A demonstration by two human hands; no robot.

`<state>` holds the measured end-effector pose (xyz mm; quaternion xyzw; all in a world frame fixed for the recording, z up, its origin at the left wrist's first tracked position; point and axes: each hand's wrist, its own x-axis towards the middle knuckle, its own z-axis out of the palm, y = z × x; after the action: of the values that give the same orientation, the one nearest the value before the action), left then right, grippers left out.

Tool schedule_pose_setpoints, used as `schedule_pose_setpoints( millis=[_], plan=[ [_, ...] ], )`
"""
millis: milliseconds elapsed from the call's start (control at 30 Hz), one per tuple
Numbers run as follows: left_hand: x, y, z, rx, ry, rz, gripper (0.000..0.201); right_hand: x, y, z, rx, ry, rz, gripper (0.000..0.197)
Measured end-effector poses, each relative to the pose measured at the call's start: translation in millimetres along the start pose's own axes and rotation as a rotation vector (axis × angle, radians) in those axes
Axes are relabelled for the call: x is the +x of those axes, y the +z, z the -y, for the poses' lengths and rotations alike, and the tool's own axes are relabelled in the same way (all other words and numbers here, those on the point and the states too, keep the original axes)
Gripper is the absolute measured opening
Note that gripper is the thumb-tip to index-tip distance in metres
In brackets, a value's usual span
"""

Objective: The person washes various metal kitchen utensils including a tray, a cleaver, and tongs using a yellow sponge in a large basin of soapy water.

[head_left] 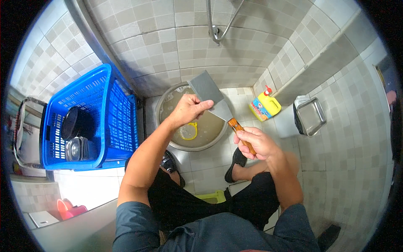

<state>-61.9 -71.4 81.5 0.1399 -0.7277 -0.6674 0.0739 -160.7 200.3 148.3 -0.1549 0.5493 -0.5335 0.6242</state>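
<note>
Cleaver [206,87] in front of me, over the right part of a round basin [161,133], its wide grey blade pointing up and to the left, its wooden handle toward me. Right fingers [246,136] closed round the handle, thumb along the top. Left fingers [204,106] pinching the blade at its left edge, thumb on the flat; undersides of those fingers hidden. Basin holds cloudy water; a yellow-rimmed thing [189,131] lies in it, kind unclear.

To my left, a blue basket [107,122] with a black pan [72,122] and a stack of clear containers [78,149] inside. Right of the basin, on the tiled floor [205,161], a yellow jug [265,105] with a red pump; beside it a pale bin [287,122], a metal tray [311,116] at its top. Shower hose [210,17] hangs on the far wall. My feet stand apart, near the basin.
</note>
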Motion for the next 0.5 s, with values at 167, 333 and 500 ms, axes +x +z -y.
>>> schedule_pose_setpoints(
  millis=[167,333,500],
  plan=[
    [3.0,-42.2,-10.9,-0.044,0.065,-0.429,0.040,0.7,-1.5,-4.5,0.023,0.065,0.036,0.030],
    [8.1,-79.9,1.4,-0.360,0.012,-0.779,0.033,17.0,-20.7,-42.2,0.218,0.073,0.161,0.035],
    [10.2,-67.0,2.5,-0.321,0.044,-0.762,0.029,42.6,-16.7,-80.1,0.617,-0.122,0.688,0.032]
  ],
)
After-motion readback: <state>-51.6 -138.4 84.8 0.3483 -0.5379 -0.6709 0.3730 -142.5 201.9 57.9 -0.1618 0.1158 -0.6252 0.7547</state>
